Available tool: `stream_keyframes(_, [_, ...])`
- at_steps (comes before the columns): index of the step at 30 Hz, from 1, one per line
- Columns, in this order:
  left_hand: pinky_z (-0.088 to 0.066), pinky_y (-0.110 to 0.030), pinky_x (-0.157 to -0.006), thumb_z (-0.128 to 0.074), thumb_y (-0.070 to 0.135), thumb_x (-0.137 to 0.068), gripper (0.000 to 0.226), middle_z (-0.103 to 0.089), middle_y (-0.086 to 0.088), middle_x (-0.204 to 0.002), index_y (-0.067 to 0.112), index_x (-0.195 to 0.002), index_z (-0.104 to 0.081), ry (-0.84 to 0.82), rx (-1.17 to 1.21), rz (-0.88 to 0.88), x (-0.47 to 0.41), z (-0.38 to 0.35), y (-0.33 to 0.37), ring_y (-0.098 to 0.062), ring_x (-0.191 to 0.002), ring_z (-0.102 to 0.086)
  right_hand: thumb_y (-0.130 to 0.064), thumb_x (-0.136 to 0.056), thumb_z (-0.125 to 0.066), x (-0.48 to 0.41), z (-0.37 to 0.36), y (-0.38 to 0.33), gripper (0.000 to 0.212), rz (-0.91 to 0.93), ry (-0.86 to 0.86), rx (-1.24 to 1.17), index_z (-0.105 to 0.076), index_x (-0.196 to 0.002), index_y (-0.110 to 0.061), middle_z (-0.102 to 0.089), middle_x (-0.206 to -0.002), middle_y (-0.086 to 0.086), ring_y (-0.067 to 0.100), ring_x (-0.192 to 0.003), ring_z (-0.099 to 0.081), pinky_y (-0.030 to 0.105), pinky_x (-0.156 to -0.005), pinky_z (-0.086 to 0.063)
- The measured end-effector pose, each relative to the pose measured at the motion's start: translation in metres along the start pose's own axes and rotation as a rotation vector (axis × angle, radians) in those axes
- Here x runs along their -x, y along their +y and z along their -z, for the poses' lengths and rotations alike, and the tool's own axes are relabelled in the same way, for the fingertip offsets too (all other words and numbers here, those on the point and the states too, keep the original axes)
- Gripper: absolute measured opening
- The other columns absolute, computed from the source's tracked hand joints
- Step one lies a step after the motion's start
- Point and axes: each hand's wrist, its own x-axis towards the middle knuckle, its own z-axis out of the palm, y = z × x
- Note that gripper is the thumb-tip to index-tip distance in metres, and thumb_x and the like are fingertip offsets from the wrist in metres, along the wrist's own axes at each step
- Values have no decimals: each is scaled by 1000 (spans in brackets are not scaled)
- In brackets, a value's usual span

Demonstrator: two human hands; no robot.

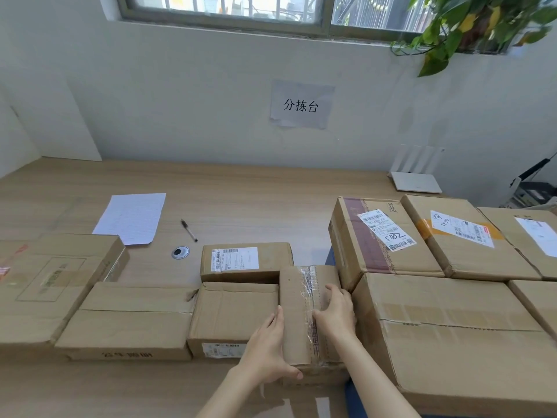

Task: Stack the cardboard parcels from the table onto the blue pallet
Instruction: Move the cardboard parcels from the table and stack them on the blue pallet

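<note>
At the near edge of the desk (256, 206) is a narrow taped parcel (298, 327), clear tape running along its top, and both hands grip it; whether it is lifted off the desk I cannot tell. The left hand (268, 345) lies flat against its left side with the thumb hooked round the near corner; the right hand (336, 312) rests on top with fingers curled over the right edge. Touching the taped parcel's left side is a plain parcel (235, 312), and farther left of the taped parcel lie a wide parcel (132, 318) and a big flat parcel (51, 282). Just behind the taped parcel, to its left, sits a labelled parcel (245, 260) with a white shipping label on top. Against the taped parcel's right side stands a large parcel (452, 336); behind and right of the taped parcel are a maroon-banded parcel (382, 236), an orange-taped parcel (464, 233) and more cardboard running out of view. A sliver of the blue pallet (330, 257) shows just behind the taped parcel's far right corner, below the maroon-banded parcel. Well behind the taped parcel and to its left lie a metal cable grommet (180, 252), a pen (189, 230) and a sheet of paper (131, 218). Far behind it a paper sign (301, 105) hangs on the wall, and far behind to its right a white router (416, 181) sits on the desk
</note>
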Motion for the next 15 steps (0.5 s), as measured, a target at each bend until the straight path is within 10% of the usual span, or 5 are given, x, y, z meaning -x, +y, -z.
stream_keyframes(8, [-14,-34,-120,-85,52,-53,146,1,4,-161,19,-150,18,-72,229,19,4,11,-6,-10,-147,-2,-5,-81,-64,0,6,-7,55,-40,77,-134,-49,-133,-17,-50,-134,9,26,-125,-45,49,-100,-41])
stream_keyframes(15, [-32,-28,-112,-89,46,-51,144,-33,9,-151,25,-152,12,-99,414,20,17,29,-2,-9,-135,-35,-6,-84,-58,4,35,-28,48,-51,51,-153,-52,-130,-15,-58,-125,11,29,-123,-45,45,-98,-41])
